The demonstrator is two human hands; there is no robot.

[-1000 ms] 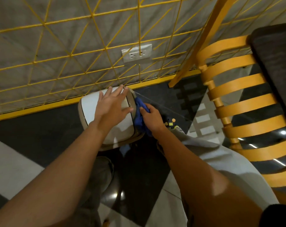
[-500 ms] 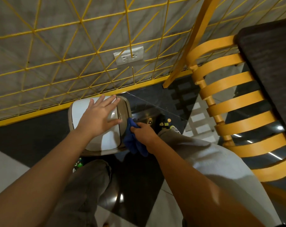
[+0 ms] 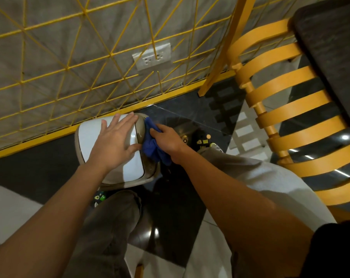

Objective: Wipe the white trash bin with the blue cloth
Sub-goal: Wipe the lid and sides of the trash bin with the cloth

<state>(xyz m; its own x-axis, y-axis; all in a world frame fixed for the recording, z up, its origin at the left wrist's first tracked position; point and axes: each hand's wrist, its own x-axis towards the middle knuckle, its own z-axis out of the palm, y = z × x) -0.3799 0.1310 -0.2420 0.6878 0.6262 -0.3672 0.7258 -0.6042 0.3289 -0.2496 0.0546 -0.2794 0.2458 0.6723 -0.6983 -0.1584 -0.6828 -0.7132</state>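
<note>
Down by the yellow skirting (image 3: 50, 138), the white trash bin (image 3: 90, 137) stood on the dark floor, close under the wire grid (image 3: 111, 55) on the wall. I had my left hand (image 3: 114, 143) laid flat on its lid, fingers straight and spread, thumb out toward the cloth. My right hand (image 3: 168, 137) had its fingers curled round the bunched blue cloth (image 3: 152, 145), which was pressed against the bin's right rim and upper side. I judged the step to be wiping that right flank. To do it well, I reckoned the left palm should bear straight down so the bin would neither slide nor tip, while the right drew the cloth in long overlapping strokes along the rim and down the side. A flatter fold would have covered more than that wad.
</note>
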